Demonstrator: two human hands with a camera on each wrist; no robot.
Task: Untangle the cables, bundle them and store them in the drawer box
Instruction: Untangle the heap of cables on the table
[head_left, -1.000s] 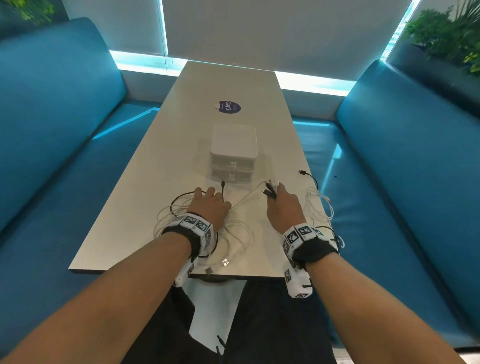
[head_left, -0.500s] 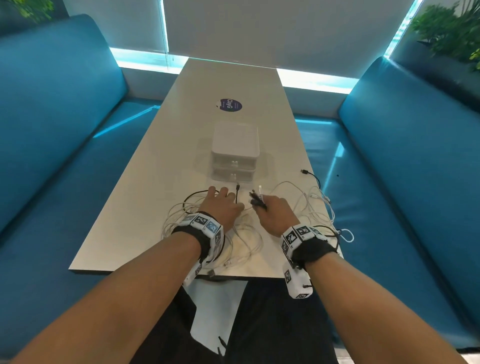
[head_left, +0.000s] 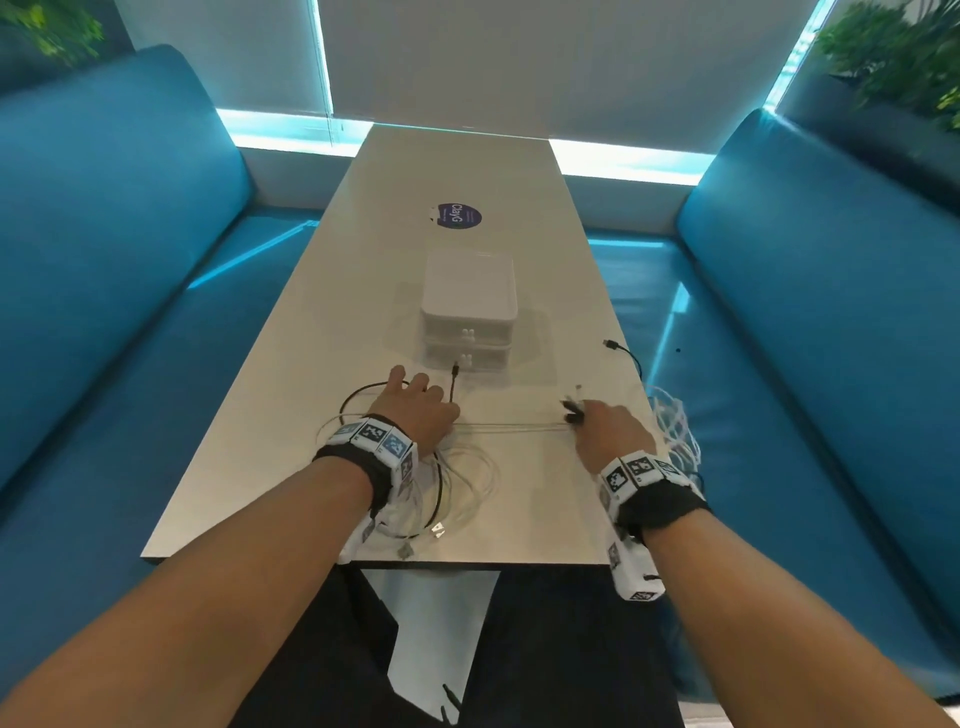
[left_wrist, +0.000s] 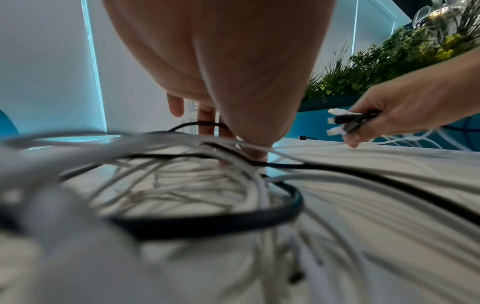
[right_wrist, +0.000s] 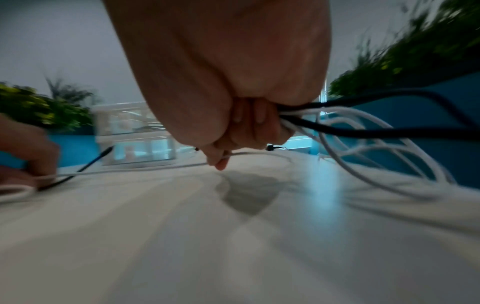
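Observation:
A tangle of white and black cables (head_left: 457, 483) lies near the front edge of the table (head_left: 291, 415). My left hand (head_left: 418, 400) rests flat on the tangle, fingers spread, pressing it down; the left wrist view shows its fingertips (left_wrist: 249, 148) on the white strands. My right hand (head_left: 597, 428) grips a bunch of black and white cable ends (left_wrist: 345, 121). A white cable (head_left: 511, 426) runs straight between the two hands. The white two-drawer box (head_left: 467, 306) stands just beyond them, both drawers shut.
Loose white loops (head_left: 675, 431) hang off the table's right edge behind my right hand. A black cable end (head_left: 613, 345) lies near that edge. Blue benches (head_left: 831, 338) flank the table. A dark sticker (head_left: 457, 215) lies beyond the box.
My right hand swung in toward the left hand, then back out to the right with the cable ends, drawing a white cable straight. The left hand stayed on the tangle.

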